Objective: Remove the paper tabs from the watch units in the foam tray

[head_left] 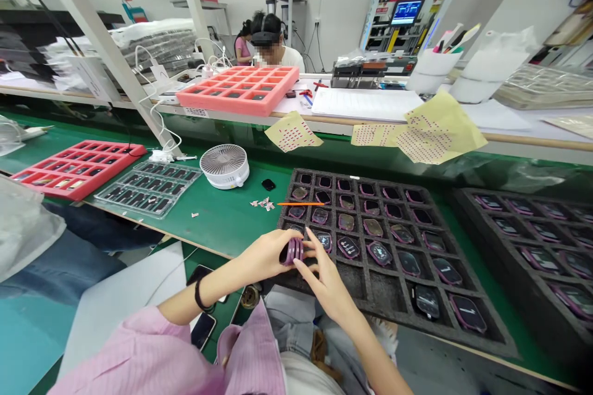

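Several purple smartwatch bodies (293, 252) are stacked together over the front left corner of a dark foam tray (384, 282). My left hand (266, 254) is closed around the stack from the left. From the right, the thumb and fingers of my right hand (330, 281) also grip the stack's edge. The tray's square pockets hold rows of smartwatches, among them a lit one (380, 253) just right of my hands. Some front pockets near my right wrist hold no watch. My palms and fingers hide part of the stack and the pockets beneath.
A second dark foam tray (523, 241) of watches lies at right. Left of my tray are an orange stick (301, 203), paper scraps (264, 203), a dark watch (268, 184) and a white fan (225, 166). A shelf edge (338, 129) crosses behind; a person sits beyond it.
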A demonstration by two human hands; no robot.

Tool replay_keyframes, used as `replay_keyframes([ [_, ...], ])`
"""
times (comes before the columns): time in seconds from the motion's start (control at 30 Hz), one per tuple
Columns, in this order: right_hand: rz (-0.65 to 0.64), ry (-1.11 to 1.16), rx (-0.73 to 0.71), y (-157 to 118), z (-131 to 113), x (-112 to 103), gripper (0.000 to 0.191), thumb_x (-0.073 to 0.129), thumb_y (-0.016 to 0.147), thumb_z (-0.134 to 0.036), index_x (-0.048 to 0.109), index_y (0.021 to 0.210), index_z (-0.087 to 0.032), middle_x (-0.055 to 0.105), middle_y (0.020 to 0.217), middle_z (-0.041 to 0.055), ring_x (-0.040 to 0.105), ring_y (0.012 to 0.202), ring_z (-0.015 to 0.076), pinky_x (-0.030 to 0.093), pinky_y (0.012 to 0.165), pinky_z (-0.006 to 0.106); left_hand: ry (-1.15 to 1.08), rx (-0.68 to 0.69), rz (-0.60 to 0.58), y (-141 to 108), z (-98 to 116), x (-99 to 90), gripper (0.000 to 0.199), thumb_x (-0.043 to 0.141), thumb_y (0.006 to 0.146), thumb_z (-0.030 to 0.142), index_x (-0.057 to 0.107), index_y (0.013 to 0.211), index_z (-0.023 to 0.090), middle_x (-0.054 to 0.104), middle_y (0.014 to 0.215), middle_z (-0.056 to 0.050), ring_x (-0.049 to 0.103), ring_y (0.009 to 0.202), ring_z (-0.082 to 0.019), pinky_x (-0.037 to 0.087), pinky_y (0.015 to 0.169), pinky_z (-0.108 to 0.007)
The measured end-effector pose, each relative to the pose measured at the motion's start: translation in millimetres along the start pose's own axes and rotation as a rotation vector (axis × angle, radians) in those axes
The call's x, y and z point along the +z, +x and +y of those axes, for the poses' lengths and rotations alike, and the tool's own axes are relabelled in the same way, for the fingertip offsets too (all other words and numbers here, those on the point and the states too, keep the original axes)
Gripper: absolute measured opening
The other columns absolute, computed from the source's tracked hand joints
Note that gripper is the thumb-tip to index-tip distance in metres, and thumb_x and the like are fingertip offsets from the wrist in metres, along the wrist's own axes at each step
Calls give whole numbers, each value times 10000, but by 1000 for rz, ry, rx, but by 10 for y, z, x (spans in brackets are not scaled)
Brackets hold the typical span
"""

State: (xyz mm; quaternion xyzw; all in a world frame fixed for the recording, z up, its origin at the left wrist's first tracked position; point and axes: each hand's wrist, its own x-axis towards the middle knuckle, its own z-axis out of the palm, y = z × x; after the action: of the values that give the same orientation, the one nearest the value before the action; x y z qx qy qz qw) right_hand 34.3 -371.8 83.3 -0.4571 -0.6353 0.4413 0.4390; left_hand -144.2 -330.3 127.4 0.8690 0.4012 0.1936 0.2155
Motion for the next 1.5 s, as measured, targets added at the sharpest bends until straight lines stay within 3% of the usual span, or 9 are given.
replay_keyframes([
  [0.1, 5, 112, 26, 81, -4, 100, 758, 565, 872, -414, 172, 1507, -285, 518, 1339, 103, 590, 1083, 223, 529, 871, 384, 61, 49, 106, 33, 116, 89, 409, 548, 791, 80, 488, 1178, 197, 630, 1122, -91, 595, 1057, -213, 495, 896, -343],
  [0.37, 206, 186, 42, 260, 96, 200, 770, 619, 815, -453, 272, 1468, -240, 444, 1419, 98, 395, 1329, 259, 303, 1113, 446, 68, 71, 31, 155, 150, 141, 500, 589, 765, 80, 467, 1237, 193, 587, 1208, -107, 545, 1132, -238, 476, 949, -378],
  [0.5, 242, 529, 225, 279, 59, 147, 730, 621, 815, -452, 287, 1444, -293, 624, 1101, 49, 630, 933, 216, 544, 739, 354, -146, -89, 67, 200, -186, -64, 492, 733, 723, 403, 566, 1148, 217, 633, 1136, -71, 595, 1032, -224, 500, 863, -322],
  [0.6, 267, 825, 268, 292, -8, 78, 619, 537, 854, -444, 322, 1414, -292, 637, 879, 27, 606, 668, 183, 452, 461, 271, -39, -353, 282, 292, -585, -119, 246, 534, 889, 396, 631, 964, 182, 656, 984, -65, 617, 894, -193, 491, 811, -311],
  [0.73, 280, 963, 286, 304, -42, 47, 520, 463, 872, -422, 400, 1363, -263, 640, 811, 41, 590, 621, 187, 410, 438, 272, 179, -544, 342, 453, -965, 40, 162, 554, 878, 280, 632, 957, 163, 638, 1001, -87, 597, 970, -215, 474, 824, -311],
  [1.0, 297, 983, 280, 286, -1, 44, 520, 422, 886, -421, 391, 1381, -264, 646, 825, 51, 598, 636, 196, 402, 440, 276, 69, -652, 293, 644, -1152, 104, 32, 628, 785, 154, 656, 772, 144, 701, 810, -81, 661, 778, -209, 488, 704, -281],
  [1.23, 343, 1000, 211, 295, -67, 50, 563, 392, 896, -410, 299, 1434, -270, 637, 859, 59, 598, 661, 198, 403, 455, 279, -321, -433, 518, 480, -512, -43, 204, 631, 810, 333, 684, 877, 147, 725, 848, -62, 673, 768, -171, 521, 720, -259],
  [1.37, 371, 905, 144, 271, -129, 66, 568, 367, 899, -434, 284, 1441, -288, 613, 886, 61, 595, 695, 208, 414, 457, 286, -555, -280, 551, 367, 75, 132, 228, 665, 792, 364, 709, 866, 153, 719, 844, -62, 661, 747, -162, 529, 684, -254],
  [1.5, 413, 815, 98, 216, -155, 98, 573, 363, 903, -426, 264, 1456, -311, 580, 908, 54, 584, 737, 200, 467, 514, 303, -652, -260, 547, 372, 282, 326, 203, 664, 804, 339, 729, 855, 153, 707, 813, -55, 646, 679, -139, 535, 649, -244],
])
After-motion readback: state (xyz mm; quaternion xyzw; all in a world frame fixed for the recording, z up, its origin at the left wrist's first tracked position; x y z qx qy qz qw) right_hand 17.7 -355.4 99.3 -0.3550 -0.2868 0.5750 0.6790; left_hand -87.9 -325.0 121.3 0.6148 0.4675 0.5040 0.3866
